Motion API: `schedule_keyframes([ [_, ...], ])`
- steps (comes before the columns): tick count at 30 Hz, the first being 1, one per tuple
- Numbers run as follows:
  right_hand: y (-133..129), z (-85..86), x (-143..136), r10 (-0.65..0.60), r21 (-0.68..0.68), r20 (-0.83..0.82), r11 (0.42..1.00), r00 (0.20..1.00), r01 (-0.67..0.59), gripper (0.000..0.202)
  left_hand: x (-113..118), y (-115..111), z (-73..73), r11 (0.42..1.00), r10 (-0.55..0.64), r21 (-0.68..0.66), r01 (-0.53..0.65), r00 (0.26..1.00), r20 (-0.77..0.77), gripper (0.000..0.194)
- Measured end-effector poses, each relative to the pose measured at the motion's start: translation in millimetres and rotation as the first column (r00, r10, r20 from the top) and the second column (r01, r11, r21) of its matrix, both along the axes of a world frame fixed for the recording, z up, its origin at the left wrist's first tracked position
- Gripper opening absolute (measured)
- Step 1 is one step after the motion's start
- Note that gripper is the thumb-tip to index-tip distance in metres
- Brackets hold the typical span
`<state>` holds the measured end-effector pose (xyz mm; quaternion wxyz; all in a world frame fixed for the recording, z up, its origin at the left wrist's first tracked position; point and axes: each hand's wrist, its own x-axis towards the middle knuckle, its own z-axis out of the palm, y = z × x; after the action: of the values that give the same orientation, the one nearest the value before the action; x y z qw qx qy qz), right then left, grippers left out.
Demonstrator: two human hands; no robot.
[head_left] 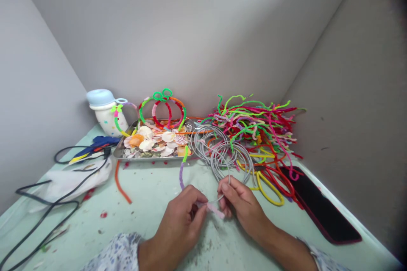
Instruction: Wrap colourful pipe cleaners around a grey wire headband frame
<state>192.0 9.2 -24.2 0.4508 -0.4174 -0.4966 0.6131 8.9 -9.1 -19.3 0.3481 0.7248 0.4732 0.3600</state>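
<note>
My left hand [186, 220] pinches a pale pink fuzzy pipe cleaner [217, 211] between thumb and fingers, its short end sticking out to the right. From behind that hand rises a strip wrapped in purple and green pipe cleaner [181, 174]; whether it joins the pink piece is hidden by my fingers. My right hand [240, 203] is closed on a thin grey wire [220, 198], which curves toward my left fingertips. Just beyond my right hand lie loose coils of the same grey wire [219, 148].
Behind my hands stands a metal tray [152, 159] of seashells, with pipe-cleaner-wrapped rings [169, 114] on it. A heap of colourful pipe cleaners [254, 120] lies back right, a phone [321, 207] on the right. Left are a white bottle [110, 118], scissors [92, 147] and a black cable [52, 205].
</note>
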Motion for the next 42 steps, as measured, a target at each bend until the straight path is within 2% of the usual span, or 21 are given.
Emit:
schedule_keyframes([
  [16, -3.3, -5.8, -0.4, 0.032, 0.069, 0.001, 0.997, 0.999, -0.032, 0.036, 0.6, 1.8, 3.9, 0.999, 0.023, 0.043, -0.023, 1.0, 0.0, 0.018],
  [25, -3.2, -3.9, -2.3, 0.015, 0.067, 0.01, 0.998, 1.0, -0.015, 0.036, 1.1, 2.5, 5.0, 1.0, 0.008, 0.017, -0.008, 1.0, -0.008, 0.017],
  [42, -13.6, -1.4, 0.0, 0.048, 0.158, 0.152, 0.985, 0.987, -0.072, 0.035, 1.1, 2.6, 12.5, 0.998, 0.058, -0.021, -0.06, 0.995, -0.082, 0.02],
])
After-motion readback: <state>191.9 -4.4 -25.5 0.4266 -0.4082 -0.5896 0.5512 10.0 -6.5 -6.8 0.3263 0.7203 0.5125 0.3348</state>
